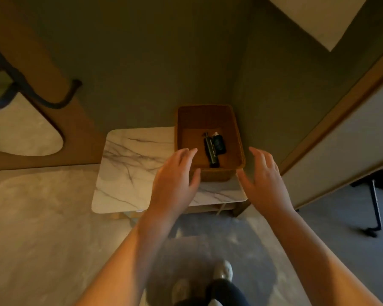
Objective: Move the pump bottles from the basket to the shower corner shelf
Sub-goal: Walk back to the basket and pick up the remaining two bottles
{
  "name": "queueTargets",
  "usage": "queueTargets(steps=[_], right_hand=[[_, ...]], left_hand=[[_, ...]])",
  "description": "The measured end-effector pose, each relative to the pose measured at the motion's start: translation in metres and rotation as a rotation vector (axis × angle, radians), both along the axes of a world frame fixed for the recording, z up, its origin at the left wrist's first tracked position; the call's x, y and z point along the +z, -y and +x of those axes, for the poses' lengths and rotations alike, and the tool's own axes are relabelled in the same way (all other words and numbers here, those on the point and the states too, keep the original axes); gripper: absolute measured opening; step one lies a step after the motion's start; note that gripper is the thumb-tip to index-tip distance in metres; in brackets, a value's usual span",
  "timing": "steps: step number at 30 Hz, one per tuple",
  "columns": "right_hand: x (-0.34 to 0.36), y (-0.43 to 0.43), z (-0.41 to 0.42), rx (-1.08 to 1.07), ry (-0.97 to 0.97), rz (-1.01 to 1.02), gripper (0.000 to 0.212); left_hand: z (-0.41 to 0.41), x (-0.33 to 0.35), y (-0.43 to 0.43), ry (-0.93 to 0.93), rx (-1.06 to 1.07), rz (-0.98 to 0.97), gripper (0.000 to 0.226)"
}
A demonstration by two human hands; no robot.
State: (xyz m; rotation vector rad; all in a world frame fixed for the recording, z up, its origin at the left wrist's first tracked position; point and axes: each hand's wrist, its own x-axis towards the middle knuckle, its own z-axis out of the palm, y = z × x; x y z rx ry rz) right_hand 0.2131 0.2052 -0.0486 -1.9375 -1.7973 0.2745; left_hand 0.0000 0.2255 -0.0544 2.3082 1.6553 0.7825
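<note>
Atop marble table (137, 164), basket (203, 118), pump bottles (211, 152) inside

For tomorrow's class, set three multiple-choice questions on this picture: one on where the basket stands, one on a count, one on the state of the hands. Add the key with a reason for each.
1. Where does the basket stand?
A. On the floor.
B. On the marble-topped table, at its right end by the wall corner.
C. On a chair.

2. How many things lie in it?
A. Two.
B. Four.
C. None.

3. How are the left hand and the right hand?
A. Both clenched in fists.
B. The left grips a bottle.
C. Both open, holding nothing.

Key:
1 B, its base sits on the marble top.
2 A, a tall dark bottle and a shorter bottle lie side by side.
3 C, the fingers are spread and empty.
</note>
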Motion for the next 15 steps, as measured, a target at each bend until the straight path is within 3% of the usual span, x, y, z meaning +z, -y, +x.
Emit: queueTargets(steps=[15], right_hand=[[-0.12, -0.279, 0.054, 0.075, -0.106, -0.149, 0.062]], left_hand=[[0.075, -0.112, -0.213, 0.085, 0.189, -0.268, 0.057]])
